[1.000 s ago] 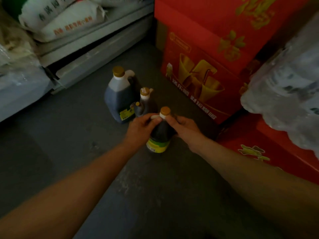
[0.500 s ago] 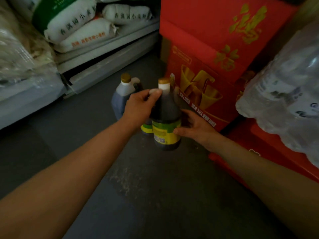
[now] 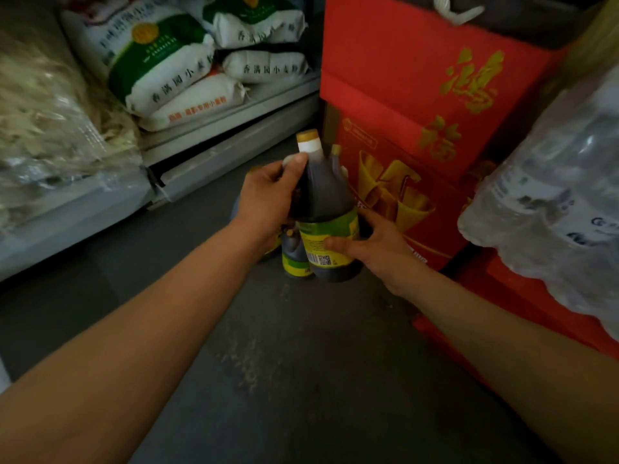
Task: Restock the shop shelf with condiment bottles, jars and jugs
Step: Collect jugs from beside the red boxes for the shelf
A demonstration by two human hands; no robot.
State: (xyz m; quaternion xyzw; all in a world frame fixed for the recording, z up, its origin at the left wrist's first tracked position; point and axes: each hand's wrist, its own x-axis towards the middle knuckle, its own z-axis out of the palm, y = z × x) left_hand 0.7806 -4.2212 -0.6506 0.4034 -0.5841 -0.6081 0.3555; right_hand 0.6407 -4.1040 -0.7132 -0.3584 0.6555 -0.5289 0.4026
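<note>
While lifted, both hands (image 3: 268, 202) grip jug (image 3: 323, 202).

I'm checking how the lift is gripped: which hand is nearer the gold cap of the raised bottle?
Left. The left hand grips the bottle at its shoulder, thumb just under the gold cap. The right hand holds the yellow label low on the body.

Both bare forearms reach forward and meet at the dark jug (image 3: 323, 209). The left hand (image 3: 268, 202) wraps the jug's upper left side, fingers curled round the handle below the neck, thumb tip by the white collar. The right hand (image 3: 375, 244) cups its lower right side, thumb pressed across the yellow-green label.
</note>
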